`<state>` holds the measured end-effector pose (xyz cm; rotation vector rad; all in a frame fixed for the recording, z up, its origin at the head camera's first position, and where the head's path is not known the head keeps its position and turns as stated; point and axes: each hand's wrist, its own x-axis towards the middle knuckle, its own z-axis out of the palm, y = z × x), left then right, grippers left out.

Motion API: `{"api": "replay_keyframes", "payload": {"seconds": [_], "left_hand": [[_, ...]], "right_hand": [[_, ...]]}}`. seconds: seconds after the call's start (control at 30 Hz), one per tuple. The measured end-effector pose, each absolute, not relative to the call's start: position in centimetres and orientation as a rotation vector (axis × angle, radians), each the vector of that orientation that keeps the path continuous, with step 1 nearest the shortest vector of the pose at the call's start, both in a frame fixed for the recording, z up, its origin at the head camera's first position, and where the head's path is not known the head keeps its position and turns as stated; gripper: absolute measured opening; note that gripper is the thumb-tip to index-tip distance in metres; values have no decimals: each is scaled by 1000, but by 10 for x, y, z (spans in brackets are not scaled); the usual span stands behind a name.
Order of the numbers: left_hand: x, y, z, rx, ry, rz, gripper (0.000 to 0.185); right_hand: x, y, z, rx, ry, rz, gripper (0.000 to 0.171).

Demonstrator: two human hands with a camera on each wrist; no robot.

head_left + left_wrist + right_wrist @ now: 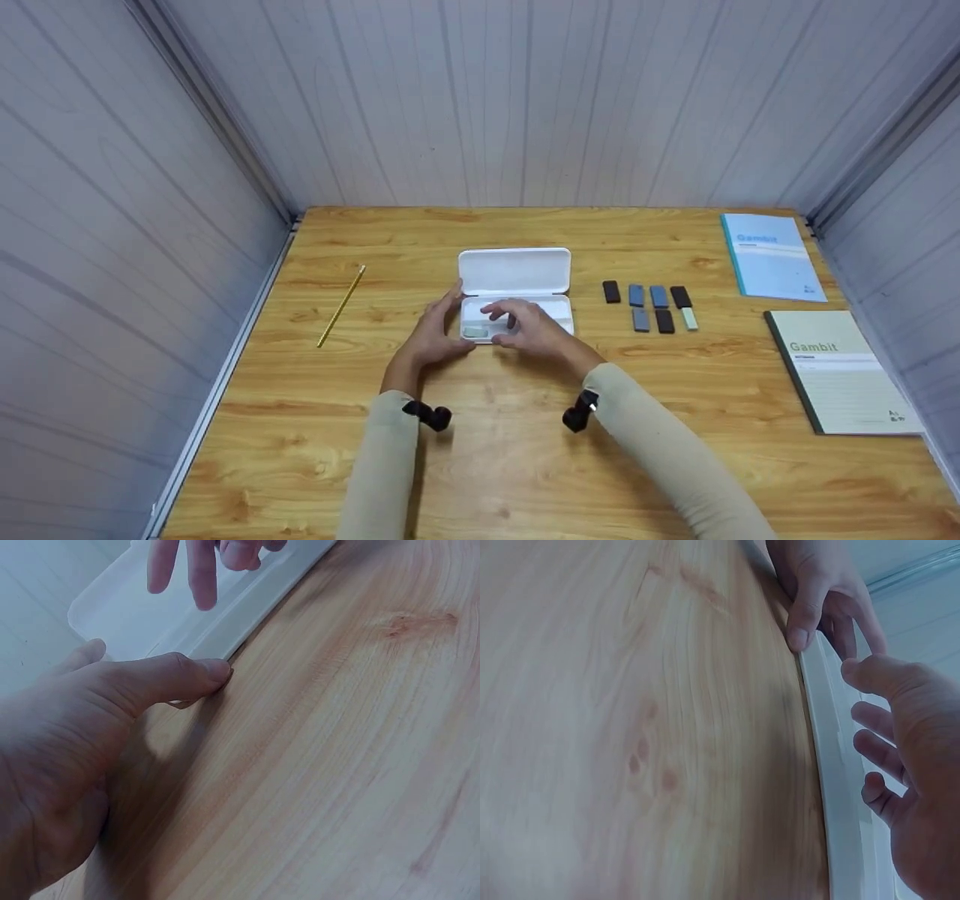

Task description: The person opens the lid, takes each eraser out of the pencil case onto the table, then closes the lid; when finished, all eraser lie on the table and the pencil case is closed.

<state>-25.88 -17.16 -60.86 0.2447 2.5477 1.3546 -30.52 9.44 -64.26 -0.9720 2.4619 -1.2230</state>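
A white pencil case (514,271) lies on the table with its lid tipped back. My left hand (433,335) holds the case's left end, its thumb at the front corner and its fingers along the far side. Above the tray hovers my right hand (531,330), fingers spread and loosely bent, holding nothing. A pale green block (475,332), like an eraser, lies in the front left of the tray. In the right wrist view, the right hand (922,735) hangs over the case's edge (821,735), close to the left hand (821,585).
Several small blocks, including a black one (611,292), a blue one (658,296) and a pale green one (690,319), lie right of the case. A yellow pencil (341,306) is to the left. Blue (776,259) and cream (844,382) notebooks lie at the right.
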Motion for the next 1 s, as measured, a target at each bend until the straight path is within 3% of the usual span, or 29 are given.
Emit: {"api": "replay_keyframes", "payload": {"seconds": [0.37, 0.87, 1.0], "left_hand": [[-259, -175, -612, 320, 2570, 1393, 121], [-262, -177, -624, 347, 2579, 1447, 123], [-261, -176, -620, 293, 2553, 1439, 123]], "right_hand": [[-265, 75, -583, -886, 2475, -1157, 51], [-270, 64, -583, -847, 2434, -1078, 47], [-287, 61, -614, -895, 2463, -1055, 50]]}}
